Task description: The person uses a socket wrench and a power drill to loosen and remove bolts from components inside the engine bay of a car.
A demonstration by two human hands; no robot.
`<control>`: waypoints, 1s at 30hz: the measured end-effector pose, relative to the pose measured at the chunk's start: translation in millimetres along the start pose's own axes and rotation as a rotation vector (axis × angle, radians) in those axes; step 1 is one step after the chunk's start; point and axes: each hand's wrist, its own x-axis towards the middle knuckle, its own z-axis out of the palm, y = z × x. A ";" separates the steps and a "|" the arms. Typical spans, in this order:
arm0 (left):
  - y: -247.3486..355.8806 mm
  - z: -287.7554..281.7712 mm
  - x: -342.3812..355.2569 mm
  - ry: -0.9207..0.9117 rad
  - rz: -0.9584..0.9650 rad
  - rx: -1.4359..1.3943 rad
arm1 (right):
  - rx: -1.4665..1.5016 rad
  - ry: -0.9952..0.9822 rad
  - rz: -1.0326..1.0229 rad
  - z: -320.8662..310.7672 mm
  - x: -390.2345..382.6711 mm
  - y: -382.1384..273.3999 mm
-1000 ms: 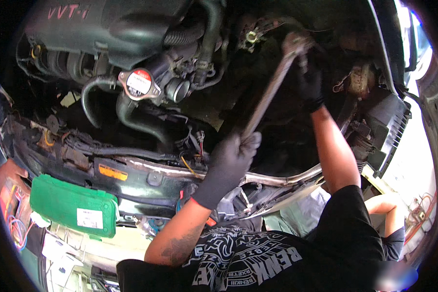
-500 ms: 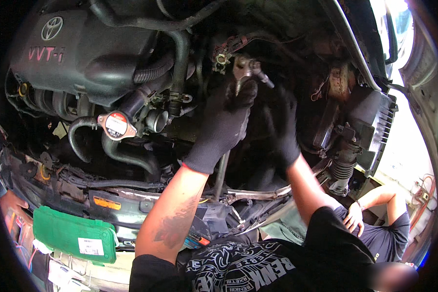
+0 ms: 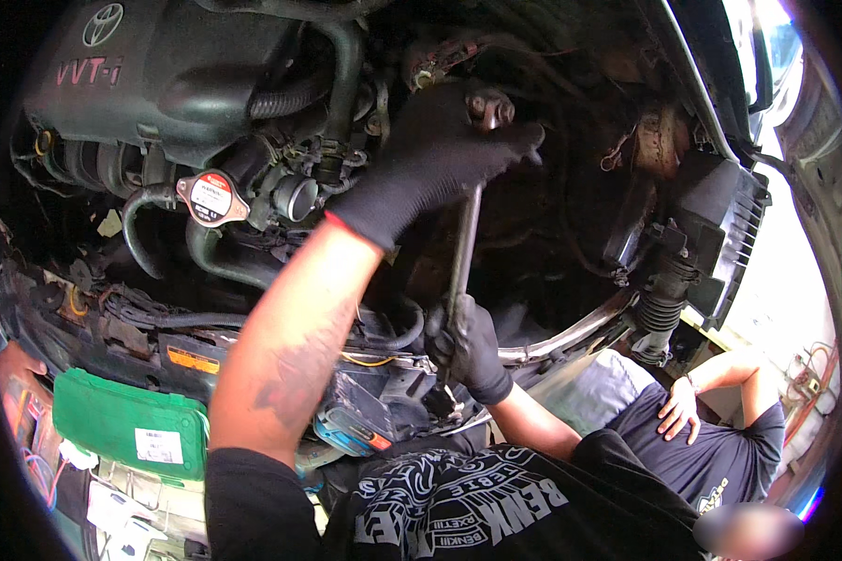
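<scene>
The long steel bar tool point(image 3: 466, 238) was in the engine bay, near mid-view, head toward 12 o'clock, shaft slanting to 6. I had the left hand point(image 3: 440, 150) wrapped around it just below the head; the right hand's grip point(image 3: 474, 351) enclosed the lower shaft. From the shaft, the radiator cap point(image 3: 212, 198) sat at 9 o'clock, the black engine cover point(image 3: 173, 89) at 10, the green case point(image 3: 112, 425) at 8, and a co-worker's hand point(image 3: 680, 414) at 4.
</scene>
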 end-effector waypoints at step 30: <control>-0.7 -41.3 54.6 -0.082 0.341 0.689 | -0.145 -0.021 0.177 6.6 -25.2 21.1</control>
